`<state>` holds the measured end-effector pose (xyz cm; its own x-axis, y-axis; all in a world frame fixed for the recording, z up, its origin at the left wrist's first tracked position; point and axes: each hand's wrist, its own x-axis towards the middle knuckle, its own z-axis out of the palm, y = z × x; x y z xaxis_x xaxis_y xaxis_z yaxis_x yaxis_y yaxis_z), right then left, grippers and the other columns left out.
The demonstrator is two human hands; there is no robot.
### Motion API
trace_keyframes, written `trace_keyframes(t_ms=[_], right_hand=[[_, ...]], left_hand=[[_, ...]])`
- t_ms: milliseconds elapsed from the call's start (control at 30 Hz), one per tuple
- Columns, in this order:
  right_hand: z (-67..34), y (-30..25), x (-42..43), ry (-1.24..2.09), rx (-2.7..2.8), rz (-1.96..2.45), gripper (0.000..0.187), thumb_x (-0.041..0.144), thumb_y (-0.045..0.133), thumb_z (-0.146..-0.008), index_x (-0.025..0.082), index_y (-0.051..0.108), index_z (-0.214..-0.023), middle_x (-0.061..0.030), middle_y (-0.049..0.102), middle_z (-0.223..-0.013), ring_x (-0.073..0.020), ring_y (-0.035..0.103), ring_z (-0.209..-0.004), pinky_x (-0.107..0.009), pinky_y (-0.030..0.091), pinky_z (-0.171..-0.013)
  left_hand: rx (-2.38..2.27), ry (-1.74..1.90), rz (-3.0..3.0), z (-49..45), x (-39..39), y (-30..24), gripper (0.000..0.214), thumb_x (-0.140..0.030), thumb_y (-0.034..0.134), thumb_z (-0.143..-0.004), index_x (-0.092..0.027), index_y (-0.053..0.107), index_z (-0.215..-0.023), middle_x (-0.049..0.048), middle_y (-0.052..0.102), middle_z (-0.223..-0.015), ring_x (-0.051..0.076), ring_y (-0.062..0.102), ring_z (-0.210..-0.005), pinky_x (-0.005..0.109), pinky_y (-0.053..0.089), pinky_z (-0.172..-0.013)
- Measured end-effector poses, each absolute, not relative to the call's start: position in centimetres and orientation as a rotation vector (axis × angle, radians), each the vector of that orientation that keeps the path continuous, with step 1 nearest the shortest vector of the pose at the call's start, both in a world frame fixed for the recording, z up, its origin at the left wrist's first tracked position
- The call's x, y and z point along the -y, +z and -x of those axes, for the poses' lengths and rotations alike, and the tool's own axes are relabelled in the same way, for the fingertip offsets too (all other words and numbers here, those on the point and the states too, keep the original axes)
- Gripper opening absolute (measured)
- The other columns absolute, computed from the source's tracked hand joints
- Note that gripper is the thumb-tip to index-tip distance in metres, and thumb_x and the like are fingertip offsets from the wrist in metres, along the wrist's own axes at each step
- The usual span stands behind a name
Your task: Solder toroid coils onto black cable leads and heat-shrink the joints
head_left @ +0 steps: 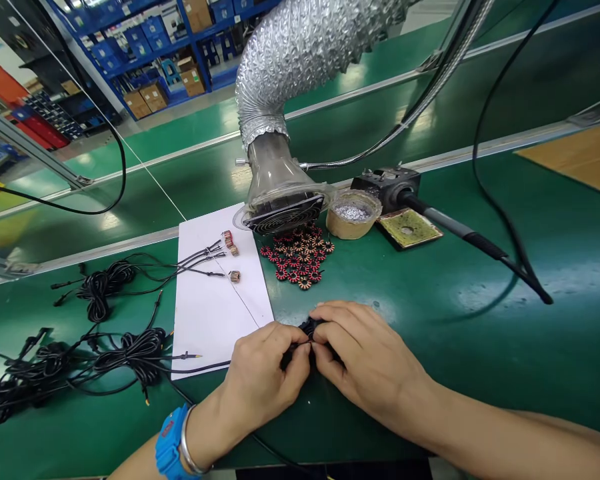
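Mostly, the black piece (309, 326) is hidden, pinched between the fingertips of the left hand (269, 363) and the right hand (363, 350), so its full shape and whatever else lies under the fingers cannot be made out. What shows is dark and small, near the middle of the view above the counter (480, 387). Both sets of fingers are narrow, closed on it, tips nearly meeting. From there, red-and-copper wound rings (300, 257) lie at twelve o'clock, their far edge covered by the fume hood (285, 200); the solder pot (353, 217) stands at one. Toward ten o'clock a white sheet (215, 320) carries wound cores (235, 276) on leads; coiled black cables (133, 353) lie at nine, some cut off by the frame.
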<state>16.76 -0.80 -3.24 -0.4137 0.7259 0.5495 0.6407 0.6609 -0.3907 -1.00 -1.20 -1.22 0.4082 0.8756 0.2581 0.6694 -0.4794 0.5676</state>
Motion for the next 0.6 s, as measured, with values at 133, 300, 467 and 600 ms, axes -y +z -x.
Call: trace_keyframes(t_ms=[133,300,467,600], right_hand=[[-17.0,-3.4,0.6,0.247,2.164,1.038,0.010,0.009,0.052,-0.087,0.011,0.058,-0.079,-0.0112,0.064,-0.096,-0.0250,0.058,-0.095,-0.042,0.051,-0.081],[-16.6,-3.3,0.9,0.033,2.217,0.989,0.011,0.003,0.051,-0.087,0.006,0.060,-0.083,-0.0174,0.063,-0.103,-0.0307,0.057,-0.102,-0.048,0.050,-0.087],[-16.8,-3.9,0.7,0.114,2.216,0.916,0.008,0.004,0.051,-0.088,0.006,0.059,-0.087,-0.0165,0.063,-0.105,-0.0299,0.056,-0.105,-0.049,0.050,-0.091],[-17.5,-4.1,0.2,0.404,2.167,0.950,0.005,0.012,0.054,-0.088,0.012,0.057,-0.084,-0.0122,0.061,-0.105,-0.0273,0.054,-0.106,-0.045,0.051,-0.088]], left_hand=[[-1.345,0.749,-2.338,1.0,1.3,-1.4,0.008,-0.015,0.056,-0.085,-0.016,0.065,-0.086,0.0000,0.064,-0.069,0.009,0.051,-0.050,0.022,0.042,-0.050],[-1.300,0.709,-2.450,1.1,1.6,-1.3,0.011,-0.014,0.053,-0.088,-0.016,0.064,-0.089,0.0018,0.065,-0.072,0.013,0.060,-0.062,0.024,0.046,-0.058],[-1.312,0.649,-2.360,1.3,1.4,-0.5,0.012,-0.014,0.054,-0.087,-0.016,0.065,-0.090,0.0016,0.066,-0.072,0.011,0.058,-0.058,0.022,0.045,-0.055],[-1.345,0.648,-2.251,1.4,1.2,-0.4,0.010,-0.014,0.057,-0.085,-0.016,0.066,-0.089,0.0000,0.065,-0.070,0.008,0.050,-0.050,0.020,0.043,-0.051]])
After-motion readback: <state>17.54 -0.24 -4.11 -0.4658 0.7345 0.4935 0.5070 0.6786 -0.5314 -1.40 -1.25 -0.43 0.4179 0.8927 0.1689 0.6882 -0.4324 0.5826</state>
